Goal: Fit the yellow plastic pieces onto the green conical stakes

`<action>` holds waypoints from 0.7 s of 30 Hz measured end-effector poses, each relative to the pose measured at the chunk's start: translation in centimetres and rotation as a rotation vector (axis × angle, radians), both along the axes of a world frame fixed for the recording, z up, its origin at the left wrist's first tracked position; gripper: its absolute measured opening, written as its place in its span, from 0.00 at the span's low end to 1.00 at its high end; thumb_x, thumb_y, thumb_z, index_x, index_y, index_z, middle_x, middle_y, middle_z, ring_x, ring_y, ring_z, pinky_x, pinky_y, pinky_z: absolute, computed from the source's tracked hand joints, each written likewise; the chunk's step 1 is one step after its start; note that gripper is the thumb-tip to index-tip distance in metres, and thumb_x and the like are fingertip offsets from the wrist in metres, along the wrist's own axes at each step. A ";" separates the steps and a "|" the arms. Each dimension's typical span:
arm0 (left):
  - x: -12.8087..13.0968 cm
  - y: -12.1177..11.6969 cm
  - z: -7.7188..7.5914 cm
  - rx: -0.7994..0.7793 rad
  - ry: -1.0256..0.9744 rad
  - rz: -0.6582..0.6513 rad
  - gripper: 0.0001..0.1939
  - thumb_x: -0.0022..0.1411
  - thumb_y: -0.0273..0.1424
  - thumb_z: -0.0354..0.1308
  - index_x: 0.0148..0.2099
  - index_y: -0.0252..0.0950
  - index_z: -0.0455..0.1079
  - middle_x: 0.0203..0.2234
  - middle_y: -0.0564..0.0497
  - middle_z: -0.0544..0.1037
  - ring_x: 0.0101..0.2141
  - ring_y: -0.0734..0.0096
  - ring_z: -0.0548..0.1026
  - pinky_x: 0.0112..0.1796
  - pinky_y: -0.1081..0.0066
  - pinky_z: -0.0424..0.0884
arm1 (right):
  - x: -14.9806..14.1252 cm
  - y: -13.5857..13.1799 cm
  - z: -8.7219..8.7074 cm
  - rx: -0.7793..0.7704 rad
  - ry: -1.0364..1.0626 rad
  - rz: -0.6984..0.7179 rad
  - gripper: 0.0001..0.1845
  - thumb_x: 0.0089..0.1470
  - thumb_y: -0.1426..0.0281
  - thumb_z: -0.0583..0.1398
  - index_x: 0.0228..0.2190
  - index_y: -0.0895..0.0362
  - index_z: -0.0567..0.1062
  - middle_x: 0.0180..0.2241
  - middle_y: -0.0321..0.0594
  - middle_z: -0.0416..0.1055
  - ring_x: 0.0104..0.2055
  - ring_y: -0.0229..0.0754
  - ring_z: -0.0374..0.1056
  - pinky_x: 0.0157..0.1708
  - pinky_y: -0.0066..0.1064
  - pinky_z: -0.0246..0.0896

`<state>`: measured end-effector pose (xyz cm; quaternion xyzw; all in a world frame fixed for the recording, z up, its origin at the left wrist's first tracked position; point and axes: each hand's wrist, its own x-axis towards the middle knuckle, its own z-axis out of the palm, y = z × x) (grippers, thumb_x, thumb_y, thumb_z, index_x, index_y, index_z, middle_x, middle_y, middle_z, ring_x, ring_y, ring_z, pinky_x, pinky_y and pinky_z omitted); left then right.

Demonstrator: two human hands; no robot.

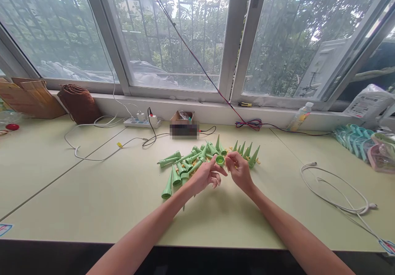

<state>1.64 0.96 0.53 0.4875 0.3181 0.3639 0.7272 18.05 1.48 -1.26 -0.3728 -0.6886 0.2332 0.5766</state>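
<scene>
Between the thumb and index finger of my left hand [207, 175] is a green plastic watering spike [219, 160], its round open end turned up towards me. The other fingers of that hand are curled loosely. Close by on the right, my right hand [239, 169] is pinched beside the spike's rim; whatever is in its fingertips is too small to make out. A heap of similar green cone-shaped spikes [180, 169] lies under and left of my hands. Several more spikes [253, 156] stand point up on the right, with small yellow pieces [258, 160] scattered around them.
Behind the heap stands a small open cardboard box [182, 118]. A power strip [142, 123] with cables sits to its left. A coiled white cable [336, 205] lies on the right, a bottle [300, 116] near the window, and bagged teal items [352, 141] at the far right.
</scene>
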 end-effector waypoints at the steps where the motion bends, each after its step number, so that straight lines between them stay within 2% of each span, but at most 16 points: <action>1: 0.0 0.1 0.0 0.009 -0.011 0.002 0.35 0.54 0.61 0.56 0.31 0.28 0.71 0.31 0.38 0.79 0.17 0.78 0.69 0.15 0.77 0.63 | 0.0 0.0 0.0 -0.002 0.003 0.001 0.12 0.64 0.60 0.54 0.31 0.54 0.66 0.25 0.33 0.66 0.24 0.36 0.63 0.25 0.28 0.61; 4: 0.0 0.3 -0.1 0.053 -0.022 0.025 0.32 0.54 0.58 0.60 0.33 0.29 0.69 0.26 0.45 0.75 0.18 0.77 0.70 0.15 0.77 0.63 | 0.0 0.1 -0.1 -0.016 0.020 0.014 0.12 0.64 0.60 0.54 0.32 0.54 0.66 0.24 0.32 0.65 0.22 0.35 0.61 0.24 0.27 0.60; 7: -0.1 0.4 -0.2 0.125 -0.003 0.053 0.28 0.53 0.54 0.63 0.35 0.32 0.67 0.20 0.55 0.67 0.19 0.75 0.71 0.15 0.78 0.64 | 0.0 0.1 0.0 -0.027 0.027 0.021 0.12 0.64 0.60 0.54 0.31 0.54 0.66 0.23 0.32 0.63 0.21 0.35 0.59 0.23 0.27 0.59; 10: -0.3 0.3 -0.2 0.250 0.063 0.093 0.26 0.55 0.51 0.64 0.39 0.32 0.67 0.19 0.56 0.66 0.20 0.74 0.72 0.16 0.77 0.65 | 0.1 0.1 0.0 -0.038 0.012 0.007 0.12 0.64 0.61 0.54 0.31 0.54 0.66 0.23 0.32 0.63 0.22 0.35 0.59 0.23 0.27 0.58; 13: -0.4 0.0 -0.3 0.386 0.205 0.144 0.26 0.60 0.48 0.61 0.48 0.31 0.67 0.20 0.55 0.70 0.16 0.76 0.69 0.16 0.76 0.66 | 0.2 0.2 -0.1 -0.044 0.002 0.008 0.12 0.64 0.61 0.54 0.31 0.54 0.66 0.24 0.33 0.64 0.22 0.36 0.59 0.23 0.28 0.58; 15: -0.3 -0.1 -0.4 0.498 0.279 0.190 0.24 0.62 0.46 0.59 0.51 0.32 0.67 0.26 0.52 0.72 0.17 0.77 0.70 0.15 0.77 0.66 | 0.2 0.2 -0.1 -0.048 -0.009 0.012 0.12 0.64 0.61 0.54 0.31 0.54 0.66 0.24 0.34 0.65 0.23 0.36 0.60 0.23 0.28 0.58; 18: -0.1 -0.3 -0.6 0.702 0.344 0.285 0.17 0.63 0.42 0.57 0.46 0.35 0.71 0.40 0.46 0.72 0.23 0.78 0.72 0.16 0.79 0.67 | 0.1 0.2 -0.1 -0.039 -0.036 -0.002 0.12 0.64 0.61 0.54 0.31 0.54 0.67 0.25 0.35 0.66 0.24 0.37 0.61 0.24 0.28 0.58; 21: 0.1 -0.3 -0.8 0.835 0.419 0.357 0.12 0.65 0.38 0.55 0.44 0.37 0.72 0.45 0.45 0.70 0.24 0.81 0.71 0.18 0.79 0.69 | -0.1 0.1 -0.2 -0.025 -0.050 -0.018 0.12 0.64 0.62 0.54 0.31 0.55 0.67 0.25 0.34 0.66 0.25 0.36 0.61 0.25 0.28 0.59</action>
